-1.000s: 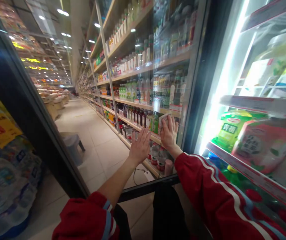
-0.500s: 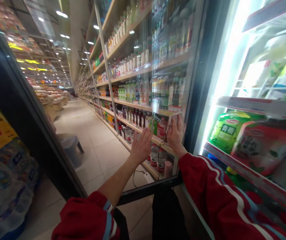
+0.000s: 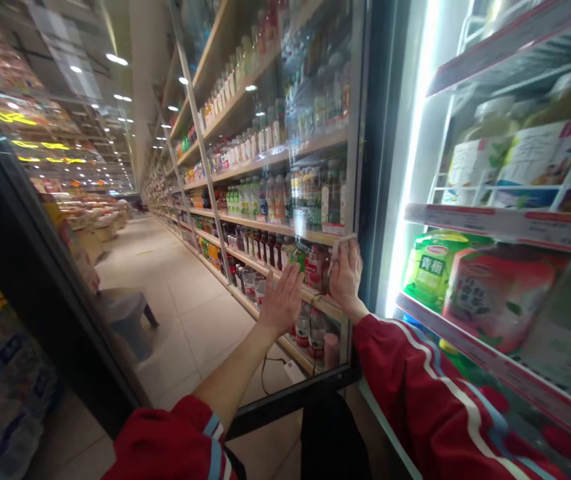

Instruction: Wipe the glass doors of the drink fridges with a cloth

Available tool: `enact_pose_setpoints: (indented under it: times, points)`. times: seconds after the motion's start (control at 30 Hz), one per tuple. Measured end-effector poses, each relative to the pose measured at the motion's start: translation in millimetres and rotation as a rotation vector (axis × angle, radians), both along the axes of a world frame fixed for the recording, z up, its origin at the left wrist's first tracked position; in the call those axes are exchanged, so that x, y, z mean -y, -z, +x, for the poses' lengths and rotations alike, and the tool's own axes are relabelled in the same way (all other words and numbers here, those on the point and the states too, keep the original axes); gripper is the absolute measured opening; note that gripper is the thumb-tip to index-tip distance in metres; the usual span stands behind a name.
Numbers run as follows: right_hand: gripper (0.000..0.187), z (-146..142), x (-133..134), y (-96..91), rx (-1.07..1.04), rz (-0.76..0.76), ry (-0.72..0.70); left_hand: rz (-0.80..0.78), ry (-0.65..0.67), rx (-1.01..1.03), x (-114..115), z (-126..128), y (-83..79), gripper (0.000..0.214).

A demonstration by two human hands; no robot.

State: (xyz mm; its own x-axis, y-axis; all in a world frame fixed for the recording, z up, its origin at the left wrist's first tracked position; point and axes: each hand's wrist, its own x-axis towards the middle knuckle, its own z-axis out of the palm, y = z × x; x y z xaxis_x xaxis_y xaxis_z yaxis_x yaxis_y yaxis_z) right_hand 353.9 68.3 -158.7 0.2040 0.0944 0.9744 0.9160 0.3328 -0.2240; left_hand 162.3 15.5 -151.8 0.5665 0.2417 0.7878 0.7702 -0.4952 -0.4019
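Note:
A glass door [image 3: 180,373] with a dark frame stands in front of me, with bottled drinks visible through or in the pane. Flat against its lower part lies my left hand [image 3: 281,301], fingers stretched out and holding nothing. To the right of it, near the frame's right upright, my right hand [image 3: 346,275] presses a whitish cloth [image 3: 344,244] to the glass. Most of the cloth is hidden under the fingers. Both arms reach forward in red sleeves with white and light blue stripes.
On the right is a lit fridge with bottles [image 3: 480,150] and drink pouches [image 3: 498,293] on its shelves [image 3: 465,215]. A grey stool [image 3: 125,319] appears through the glass on the tiled floor [image 3: 180,293]. Wrapped bottle packs [image 3: 2,380] stand at left.
The view has turned slightly right, showing more of the fridge. My right hand and the cloth have slid a little toward the door's right upright. My left hand stays flat on the pane.

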Motion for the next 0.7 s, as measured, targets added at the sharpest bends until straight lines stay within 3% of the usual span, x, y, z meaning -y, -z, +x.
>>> enact_pose_setpoints:
  times: [0.23, 0.5, 0.7]
  points:
    - [0.053, -21.2, 5.5, 2.0, 0.141, -0.054, -0.08, 0.022, -0.02, -0.026, -8.5, 13.3, -20.5, 0.049]
    - [0.055, 3.1, -10.3, -32.9, -0.031, 0.053, -0.019, 0.028, -0.018, 0.003, -12.1, 7.1, -42.7, 0.053]
    - [0.055, -26.5, -6.7, -37.6, 0.068, 0.032, -0.13, 0.046, -0.002, 0.029, -9.8, 3.8, -50.2, 0.051]
